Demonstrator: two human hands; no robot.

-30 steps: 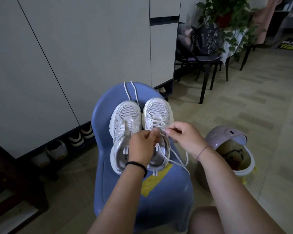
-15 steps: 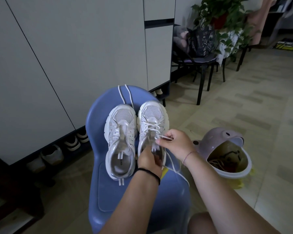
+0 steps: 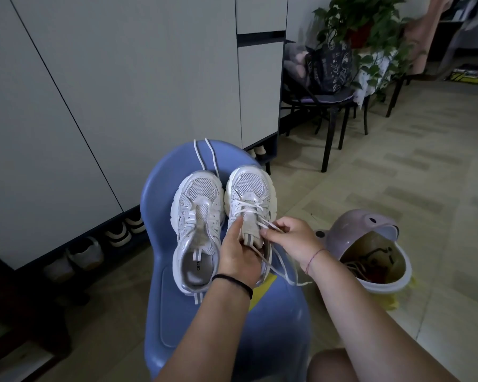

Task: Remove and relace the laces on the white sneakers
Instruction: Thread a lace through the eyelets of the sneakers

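Two white sneakers stand side by side, toes away from me, on a blue plastic chair (image 3: 226, 334). The left sneaker (image 3: 198, 227) has no lace in it. The right sneaker (image 3: 250, 194) is laced across its front eyelets. My left hand (image 3: 239, 260) grips the right sneaker's tongue and collar, index finger stretched along the tongue. My right hand (image 3: 290, 238) pinches the white lace (image 3: 283, 272) beside the upper eyelets; its loose ends trail off the chair's right side. A second loose lace (image 3: 204, 155) lies over the chair's far edge.
A lilac bin (image 3: 370, 252) with its lid open stands on the tiled floor right of the chair. Grey cabinet doors (image 3: 122, 78) fill the left, with shoes stored beneath. A black chair (image 3: 331, 106) with a bag and a potted plant (image 3: 362, 26) stand behind.
My left hand has slid from the lace crossings down onto the right sneaker's tongue and collar. My right hand has drawn the lace toward me and to the right.
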